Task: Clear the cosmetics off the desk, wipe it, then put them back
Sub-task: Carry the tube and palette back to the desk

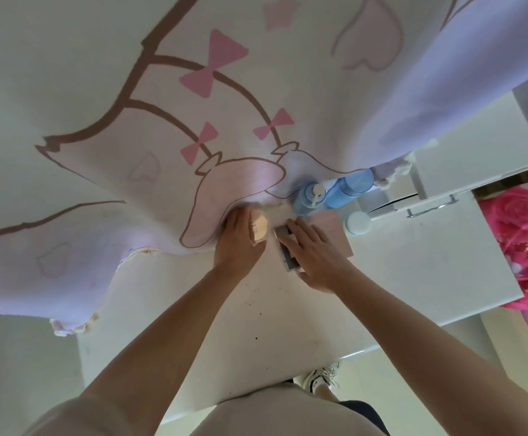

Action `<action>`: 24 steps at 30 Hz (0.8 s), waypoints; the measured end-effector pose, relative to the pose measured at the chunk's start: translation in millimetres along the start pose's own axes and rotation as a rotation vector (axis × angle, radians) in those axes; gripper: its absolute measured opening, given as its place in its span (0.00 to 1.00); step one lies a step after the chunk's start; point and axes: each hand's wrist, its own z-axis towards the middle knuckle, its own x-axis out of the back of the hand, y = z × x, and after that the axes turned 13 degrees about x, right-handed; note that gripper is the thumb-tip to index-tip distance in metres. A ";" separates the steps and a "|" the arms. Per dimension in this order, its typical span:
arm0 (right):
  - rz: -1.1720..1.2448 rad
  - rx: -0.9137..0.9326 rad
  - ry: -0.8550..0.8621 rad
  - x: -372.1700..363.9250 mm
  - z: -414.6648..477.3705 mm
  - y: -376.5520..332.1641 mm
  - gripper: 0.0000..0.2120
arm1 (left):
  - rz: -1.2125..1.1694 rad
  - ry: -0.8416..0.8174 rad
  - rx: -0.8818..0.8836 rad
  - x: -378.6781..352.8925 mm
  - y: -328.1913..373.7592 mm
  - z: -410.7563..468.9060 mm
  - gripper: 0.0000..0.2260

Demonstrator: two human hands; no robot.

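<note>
On the white desk (397,272), my left hand (237,240) grips a round peach compact (260,227) close to the hanging curtain. My right hand (313,256) holds a small grey-and-pink rectangular case (284,243) just right of it, fingers laid over the top. Under my right fingers lies a flat pink box (335,229). Behind stand a blue pump bottle (309,196), a taller blue bottle (347,187) and a pale round-capped jar (358,223).
A large white curtain (162,121) with pink bows hangs over the desk's back and left. White drawers with a metal handle (429,206) sit at the right. A pink rose-print fabric (520,234) lies beyond the desk's right edge.
</note>
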 end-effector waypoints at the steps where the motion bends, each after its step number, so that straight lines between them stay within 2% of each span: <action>1: 0.021 -0.020 0.030 -2.4 -7.1 -2.7 0.42 | 0.011 0.005 0.003 -2.5 0.9 2.9 0.32; 5: 0.058 -0.077 0.068 -9.5 -31.3 -3.8 0.37 | 0.078 -0.012 0.005 -12.4 0.0 5.6 0.34; 10: 0.067 -0.090 0.070 -3.1 -49.2 1.6 0.37 | 0.245 -0.014 -0.015 -10.9 -3.9 -16.2 0.35; 14: 0.037 -0.123 0.177 20.6 -67.6 -3.2 0.32 | 0.260 0.118 0.019 21.3 6.5 -54.0 0.28; 19: -0.030 -0.043 0.397 55.9 -97.0 -23.1 0.25 | 0.288 0.381 0.030 74.0 21.8 -133.2 0.23; 22: 0.023 0.013 0.531 58.2 -107.7 -50.1 0.23 | 0.288 0.527 0.131 81.9 18.7 -205.3 0.24; 24: 0.066 0.087 0.549 54.5 -109.7 -82.0 0.25 | 0.292 0.617 0.196 80.0 9.9 -263.0 0.23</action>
